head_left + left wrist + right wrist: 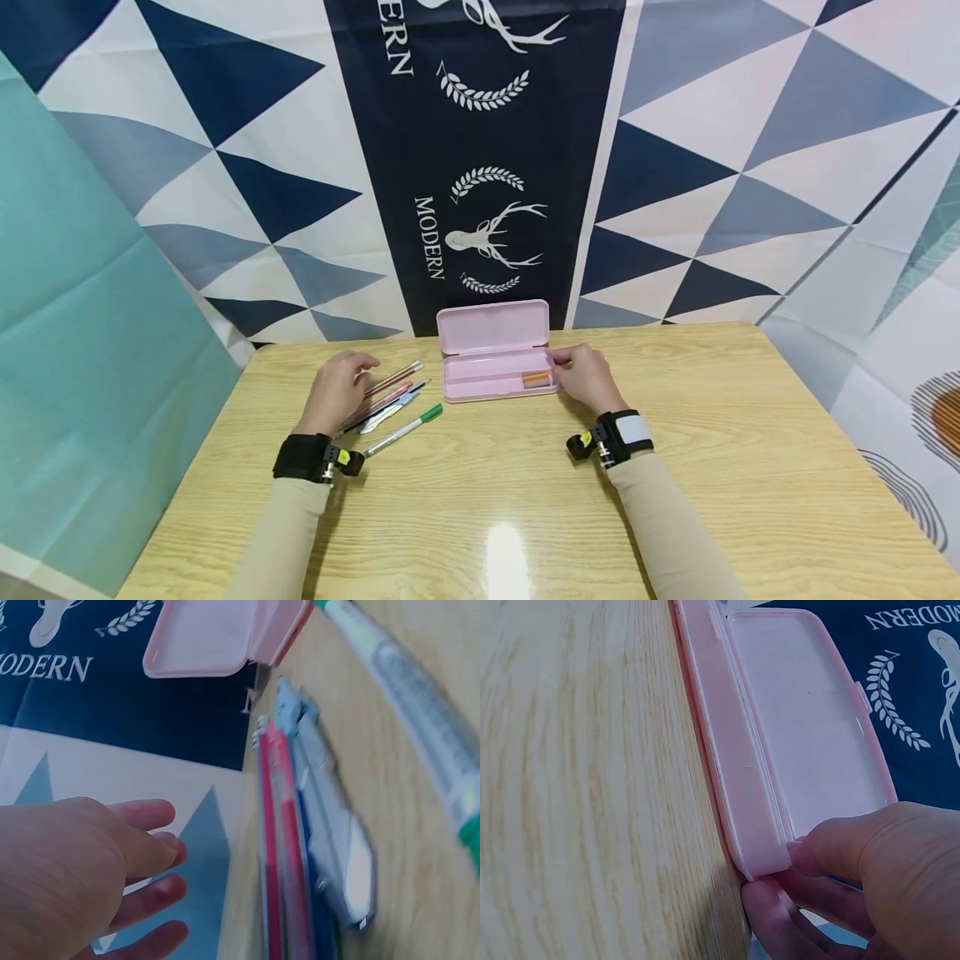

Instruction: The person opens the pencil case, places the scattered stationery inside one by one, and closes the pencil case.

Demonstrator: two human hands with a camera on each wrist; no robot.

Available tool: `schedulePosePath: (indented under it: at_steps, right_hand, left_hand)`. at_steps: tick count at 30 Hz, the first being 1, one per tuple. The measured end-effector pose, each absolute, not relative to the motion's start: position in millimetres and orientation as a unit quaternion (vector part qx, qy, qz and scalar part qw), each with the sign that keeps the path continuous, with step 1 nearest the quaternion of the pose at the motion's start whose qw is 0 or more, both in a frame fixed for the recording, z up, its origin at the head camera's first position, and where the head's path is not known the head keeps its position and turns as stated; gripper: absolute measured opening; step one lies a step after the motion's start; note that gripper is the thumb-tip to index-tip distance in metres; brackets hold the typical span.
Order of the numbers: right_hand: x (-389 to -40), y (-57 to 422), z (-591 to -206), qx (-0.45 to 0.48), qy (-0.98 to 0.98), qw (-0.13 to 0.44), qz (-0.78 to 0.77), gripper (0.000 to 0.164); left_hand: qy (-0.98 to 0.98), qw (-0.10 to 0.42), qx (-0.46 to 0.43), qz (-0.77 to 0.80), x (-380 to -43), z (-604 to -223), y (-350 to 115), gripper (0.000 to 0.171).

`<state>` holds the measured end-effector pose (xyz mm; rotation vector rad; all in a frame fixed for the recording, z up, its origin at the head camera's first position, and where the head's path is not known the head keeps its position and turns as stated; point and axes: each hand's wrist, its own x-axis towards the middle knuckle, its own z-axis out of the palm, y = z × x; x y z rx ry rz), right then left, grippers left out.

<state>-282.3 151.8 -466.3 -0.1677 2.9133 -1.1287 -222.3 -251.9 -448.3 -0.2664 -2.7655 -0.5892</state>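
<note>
A pink pencil case (480, 368) lies with its lid (495, 327) raised at the back of the table. My right hand (588, 379) pinches its right end; the thumb (832, 844) is at the rim and the fingers curl against the outside. An orange-and-white block (536, 380) sits in the case's right compartment, unseen in the right wrist view. My left hand (335, 390), fingers loosely bent and holding nothing, hovers beside a bunch of pens and pencils (281, 847). Among these lies a silver-and-blue drawing compass (330, 817). A green-capped marker (405, 431) lies nearer me.
The wooden table (465, 492) extends in front of the case and out to both sides. A patterned cloth (480, 167) hangs right behind the table's back edge, close to the raised lid. A teal sheet (90, 317) hangs along the left side.
</note>
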Motion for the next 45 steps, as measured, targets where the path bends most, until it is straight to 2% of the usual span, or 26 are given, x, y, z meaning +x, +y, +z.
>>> schedulePosePath:
  at_steps: [20, 38, 45]
  right_hand:
    - [-282.0, 151.8, -466.7, -0.050, 0.930, 0.009, -0.364, 0.031]
    - [-282.9, 151.8, -467.0, -0.050, 0.930, 0.008, -0.364, 0.031]
    - [-282.9, 151.5, -467.6, -0.048, 0.930, 0.008, -0.364, 0.031]
  left_hand:
    - [-0.975, 0.053, -0.045, -0.210, -212.3, -446.0, -267.9, 0.029]
    - [-0.972, 0.026, -0.025, -0.232, -213.3, -457.3, -269.7, 0.033]
    - [-0.968, -0.001, -0.011, -0.251, -214.2, -456.4, -270.3, 0.032]
